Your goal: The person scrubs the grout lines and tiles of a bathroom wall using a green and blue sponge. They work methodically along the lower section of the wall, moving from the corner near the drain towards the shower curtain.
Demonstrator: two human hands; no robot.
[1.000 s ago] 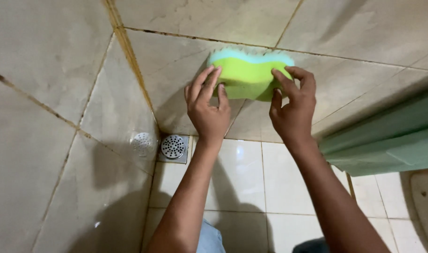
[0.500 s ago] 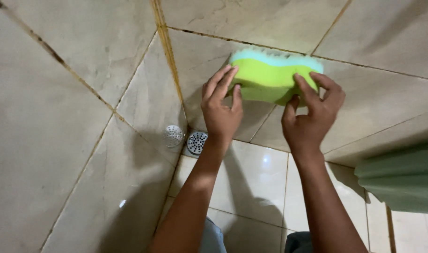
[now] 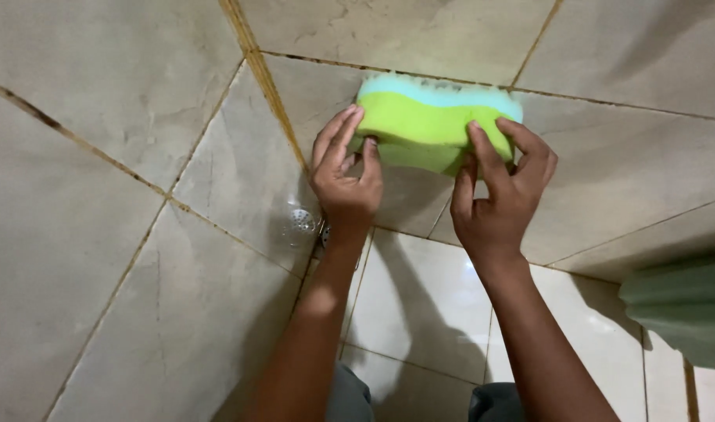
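Note:
A wavy green sponge (image 3: 428,125) with a pale blue upper layer is pressed flat against a beige tiled wall (image 3: 631,156). My left hand (image 3: 343,173) grips its left end, fingers up along the side and thumb on the front. Around its right end is my right hand (image 3: 498,191), fingers over the front face and the lower right corner. Both forearms reach up from the bottom of the view.
The wall corner with a brownish grout line (image 3: 267,94) runs just left of the sponge. A round metal floor drain (image 3: 322,233) sits in the corner below my left wrist. A green ribbed object (image 3: 682,309) juts in at the lower right. White floor tiles (image 3: 420,305) lie below.
The sponge and both hands have shifted left toward the wall corner. The view has also swung, so the drain now sits partly behind my left wrist.

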